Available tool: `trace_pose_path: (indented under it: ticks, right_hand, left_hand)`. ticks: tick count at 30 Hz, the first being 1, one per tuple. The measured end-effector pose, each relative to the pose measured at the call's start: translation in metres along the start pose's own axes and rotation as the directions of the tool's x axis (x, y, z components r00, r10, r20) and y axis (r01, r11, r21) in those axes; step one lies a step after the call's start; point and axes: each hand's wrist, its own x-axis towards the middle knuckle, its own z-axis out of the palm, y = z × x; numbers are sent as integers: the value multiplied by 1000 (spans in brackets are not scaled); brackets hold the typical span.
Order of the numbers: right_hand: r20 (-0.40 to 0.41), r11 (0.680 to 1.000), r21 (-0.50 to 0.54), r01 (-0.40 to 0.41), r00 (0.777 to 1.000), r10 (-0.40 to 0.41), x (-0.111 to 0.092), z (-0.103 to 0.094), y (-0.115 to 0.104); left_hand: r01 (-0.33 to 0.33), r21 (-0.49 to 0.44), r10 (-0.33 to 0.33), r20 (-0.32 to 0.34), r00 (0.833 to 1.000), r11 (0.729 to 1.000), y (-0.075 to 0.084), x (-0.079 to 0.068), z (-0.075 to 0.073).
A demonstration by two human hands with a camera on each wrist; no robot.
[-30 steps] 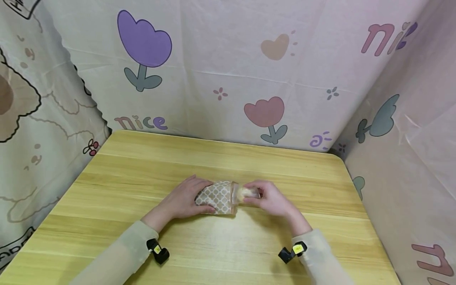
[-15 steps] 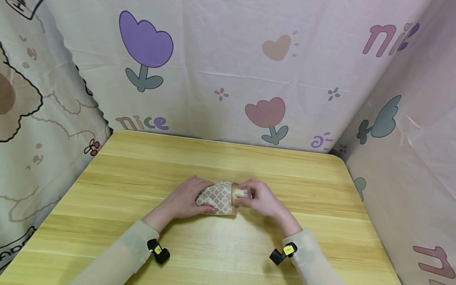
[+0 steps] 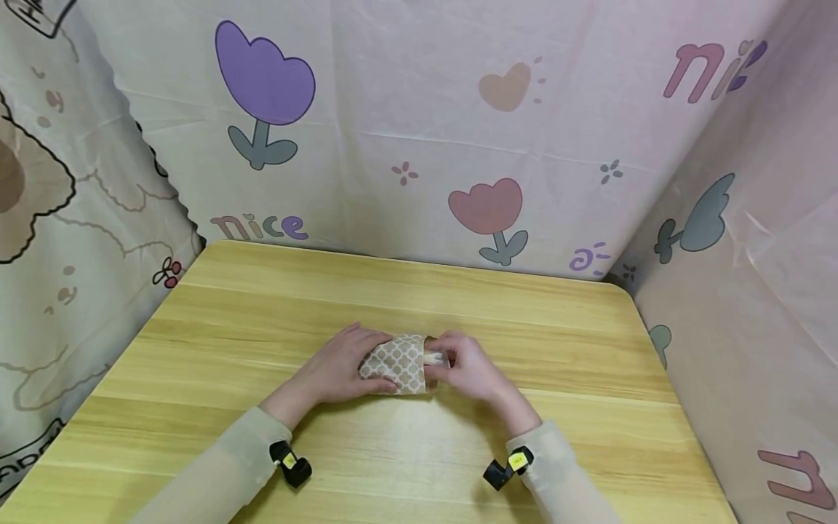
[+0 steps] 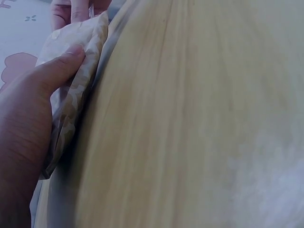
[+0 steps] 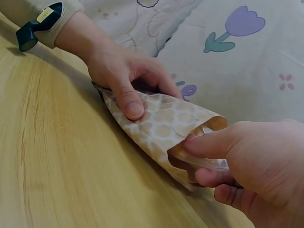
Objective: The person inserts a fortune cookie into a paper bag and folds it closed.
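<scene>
A brown paper bag (image 3: pixel 398 362) with a white lattice pattern lies on the table, its mouth facing right. My left hand (image 3: pixel 342 367) grips it from the closed end, thumb on the near side and fingers on the far side. At the mouth, my right hand (image 3: pixel 473 370) pinches a clear plastic packet (image 3: pixel 435 358) with something pale in it. In the right wrist view, thumb and fingertips are at the bag's opening, and part of the clear plastic (image 5: pixel 217 164) shows between them. The rest of the packet is hidden inside the bag.
The light wooden table (image 3: pixel 393 466) has its far edge against a hanging cloth (image 3: pixel 386 87) printed with tulips and words. More cloth hangs along the left and right sides. A small black camera sits on each wrist.
My right hand has moved left, pushing the plastic packet deeper into the paper bag, so less of it shows. My left hand has stayed in place on the bag.
</scene>
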Motion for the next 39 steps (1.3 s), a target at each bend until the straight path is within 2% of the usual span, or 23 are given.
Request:
trace_pose_path:
  ticks: [5,9,12,14,20,28,34,39]
  right_hand:
    - [9,999,47,3,1000,-3,3,4,-1]
    - [18,988,143,-54,999,52,0,0,-1]
    - [47,967,235,-103,994,94,-5,-6,1]
    - [66,960,256,-118,992,104,-8,-10,2]
    - [40,977,197,-85,996,79,-14,-14,6]
    - [-39,983,184,-23,999,31,-8,1,-1]
    - [-83,980,193,-42,995,59,-2,12,-4]
    - [-81,972,212,-99,990,119,-2,9,-4]
  left_hand:
    - [4,6,-4,0,1000,1000,0,0,0]
    - [5,5,-5,-2,1000,1000,0,1,0]
    - [4,2,-4,-5,1000,1000,0,1,0]
    - [1,0,-1,-9,1000,1000,0,1,0]
    - [-9,-5,9,-18,1000,1000,0,1,1]
    - [12,-4,-12,-4,1000,1000,1,1,1]
    - [20,5,-20,-7,1000,1000,0,1,2]
    - [5,12,-5,-15,1000,1000,1,1,2]
